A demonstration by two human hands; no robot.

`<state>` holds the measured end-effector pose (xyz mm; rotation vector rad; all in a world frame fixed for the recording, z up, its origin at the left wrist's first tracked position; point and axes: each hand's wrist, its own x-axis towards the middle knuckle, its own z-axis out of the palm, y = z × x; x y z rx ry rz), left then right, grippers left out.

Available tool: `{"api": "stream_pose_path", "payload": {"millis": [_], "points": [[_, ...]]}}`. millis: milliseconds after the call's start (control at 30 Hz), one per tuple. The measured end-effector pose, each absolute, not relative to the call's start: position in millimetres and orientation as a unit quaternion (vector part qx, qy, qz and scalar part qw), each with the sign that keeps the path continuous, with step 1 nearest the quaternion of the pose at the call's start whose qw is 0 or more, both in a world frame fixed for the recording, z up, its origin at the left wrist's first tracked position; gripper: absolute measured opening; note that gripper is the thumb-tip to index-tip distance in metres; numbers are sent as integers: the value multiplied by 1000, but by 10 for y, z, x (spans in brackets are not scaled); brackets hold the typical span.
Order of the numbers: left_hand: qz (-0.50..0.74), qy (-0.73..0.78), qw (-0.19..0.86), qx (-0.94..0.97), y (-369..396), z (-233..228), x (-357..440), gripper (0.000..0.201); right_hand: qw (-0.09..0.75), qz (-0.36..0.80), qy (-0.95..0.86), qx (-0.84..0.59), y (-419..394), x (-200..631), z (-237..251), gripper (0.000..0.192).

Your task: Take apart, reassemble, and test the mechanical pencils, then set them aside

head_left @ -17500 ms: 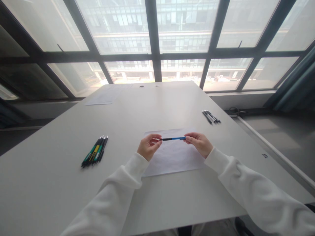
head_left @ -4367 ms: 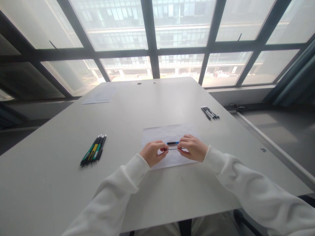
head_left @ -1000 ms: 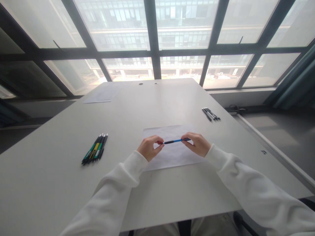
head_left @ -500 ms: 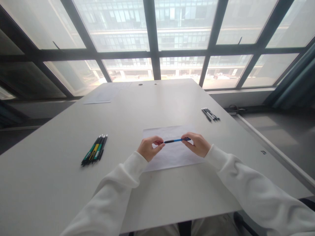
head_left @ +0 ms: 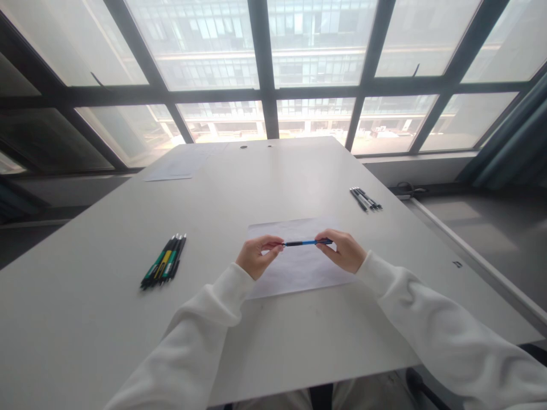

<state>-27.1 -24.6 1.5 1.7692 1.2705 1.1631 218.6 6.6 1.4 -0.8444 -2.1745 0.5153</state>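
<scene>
Left hand [head_left: 257,256] and right hand [head_left: 344,250] pinch a blue pen [head_left: 306,243] above white paper [head_left: 303,272].

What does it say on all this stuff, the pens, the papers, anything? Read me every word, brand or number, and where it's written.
No text is legible here.
Blue-and-black pen: too small to read.
Pens on the left: pale patches, too blurred.
Pens on the right: too small.
Paper beneath the hands: no readable writing.
Far-left papers: too faint.
</scene>
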Motion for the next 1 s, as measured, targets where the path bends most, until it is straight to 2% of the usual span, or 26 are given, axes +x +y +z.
{"api": "stream_pose_path", "payload": {"millis": [567,1000], "points": [[442,484,328,681,-240,-48,-290,18,369,204,-849,-317,63,2179,0,16],[432,479,304,701,-238,-37,-289,15,331,222,-854,-335,64,2169,-21,18]]}}
